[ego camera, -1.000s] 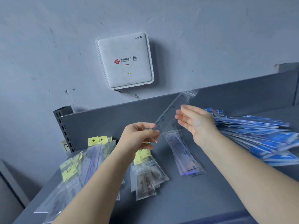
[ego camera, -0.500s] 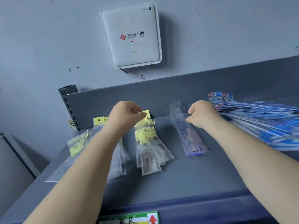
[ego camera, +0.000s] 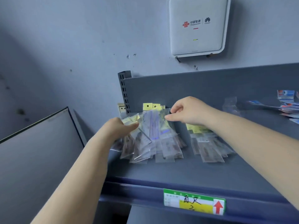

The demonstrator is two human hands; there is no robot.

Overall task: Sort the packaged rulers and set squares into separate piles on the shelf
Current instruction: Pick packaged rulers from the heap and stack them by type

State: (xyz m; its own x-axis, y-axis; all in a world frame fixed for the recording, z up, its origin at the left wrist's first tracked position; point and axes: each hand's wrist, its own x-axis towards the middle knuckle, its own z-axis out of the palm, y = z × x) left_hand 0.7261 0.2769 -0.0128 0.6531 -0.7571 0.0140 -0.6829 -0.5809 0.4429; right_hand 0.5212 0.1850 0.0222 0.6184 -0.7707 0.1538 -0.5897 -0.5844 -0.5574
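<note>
We have both hands at the left-hand pile (ego camera: 150, 139) of clear packets on the shelf (ego camera: 210, 172), and what matters is how the top packet (ego camera: 152, 125) lies relative to our right hand (ego camera: 186, 113). That packet, a clear sleeve with a blue-purple strip inside, runs lengthwise from the shelf's back panel toward us, and its far end sits right at our right fingertips (ego camera: 167, 117), which look pressed together in a pinch on the plastic edge there, though blur keeps us from being sure. Our left hand (ego camera: 120, 128) lies flat with fingers loosely extended against the pile's left side, touching the yellow-tagged packets. A second pile (ego camera: 208, 143) rests just to the right, and the blue-printed packs (ego camera: 288, 105) lie well apart at far right. We judge the right grip nearer for lifting this packet along its length
</note>
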